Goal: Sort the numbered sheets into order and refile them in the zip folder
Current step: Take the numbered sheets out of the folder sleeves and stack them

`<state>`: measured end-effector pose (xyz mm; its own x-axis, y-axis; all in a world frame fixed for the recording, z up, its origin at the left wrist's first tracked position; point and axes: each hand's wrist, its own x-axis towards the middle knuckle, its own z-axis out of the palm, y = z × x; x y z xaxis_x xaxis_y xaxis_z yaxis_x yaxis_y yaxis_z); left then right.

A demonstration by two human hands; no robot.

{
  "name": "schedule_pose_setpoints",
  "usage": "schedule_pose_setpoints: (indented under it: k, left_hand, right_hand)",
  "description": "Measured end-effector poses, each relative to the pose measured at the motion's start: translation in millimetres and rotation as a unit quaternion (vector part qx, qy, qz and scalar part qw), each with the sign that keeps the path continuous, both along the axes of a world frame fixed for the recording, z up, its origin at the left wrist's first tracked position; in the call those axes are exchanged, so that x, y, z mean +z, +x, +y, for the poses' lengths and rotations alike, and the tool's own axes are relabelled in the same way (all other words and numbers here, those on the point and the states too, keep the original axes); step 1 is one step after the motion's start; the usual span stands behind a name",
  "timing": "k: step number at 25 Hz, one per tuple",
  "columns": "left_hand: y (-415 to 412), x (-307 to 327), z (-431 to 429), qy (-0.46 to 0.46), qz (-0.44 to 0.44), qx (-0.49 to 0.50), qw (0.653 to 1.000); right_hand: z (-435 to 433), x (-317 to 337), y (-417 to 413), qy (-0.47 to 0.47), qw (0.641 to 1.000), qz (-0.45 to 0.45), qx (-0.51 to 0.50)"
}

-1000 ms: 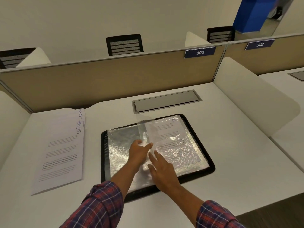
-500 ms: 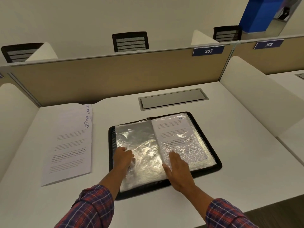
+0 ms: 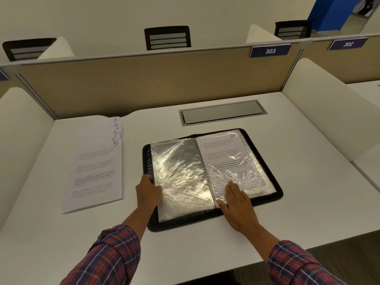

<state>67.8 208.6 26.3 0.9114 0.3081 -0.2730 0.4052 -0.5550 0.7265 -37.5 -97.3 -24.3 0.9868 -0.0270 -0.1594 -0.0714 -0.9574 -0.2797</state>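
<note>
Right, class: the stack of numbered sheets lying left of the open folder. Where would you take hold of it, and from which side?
Probably its near right corner, approached from the folder side. The stack of numbered sheets lies flat, and its far ends are fanned, so a pinching grip there could miss sheets; the near edges look flush, and the left hand is closest.

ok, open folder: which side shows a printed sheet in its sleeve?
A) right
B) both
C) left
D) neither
A: the printed sheet shows through the right sleeve, where the right hand rests flat; the left sleeve shows only bare crinkled plastic.
</note>
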Motion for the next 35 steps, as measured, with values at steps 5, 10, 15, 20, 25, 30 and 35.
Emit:
schedule_pose_setpoints:
  k: [5,10,15,20,25,30,35]
  left_hand:
    - [-10,-4,1,0.046,-0.034,-0.008,0.998]
    - [-23,-5,-39,0.161,-0.17,-0.125,0.964]
    - [-34,-18,-117,0.146,-0.22,-0.308,0.914]
    - [-58,-37,-189,0.125,-0.225,-0.422,0.869]
    - [-74,-38,-215,0.138,-0.207,-0.399,0.883]
    - [-74,-30,-222,0.154,-0.179,-0.355,0.904]
    - [-72,-21,-228,0.133,-0.158,-0.334,0.92]
  right_hand:
    - [-17,1,-10,-0.017,1.0,0.007,0.01]
    - [-31,2,-16,-0.018,1.0,-0.006,0.024]
    - [-64,4,-26,-0.022,0.999,-0.007,0.034]
    - [-102,-2,-41,-0.041,0.998,-0.036,0.03]
    - [-123,-6,-49,-0.06,0.995,-0.048,0.055]
    - [-131,1,-57,-0.074,0.981,-0.142,0.111]
    - [-129,10,-54,-0.047,0.962,-0.216,0.161]
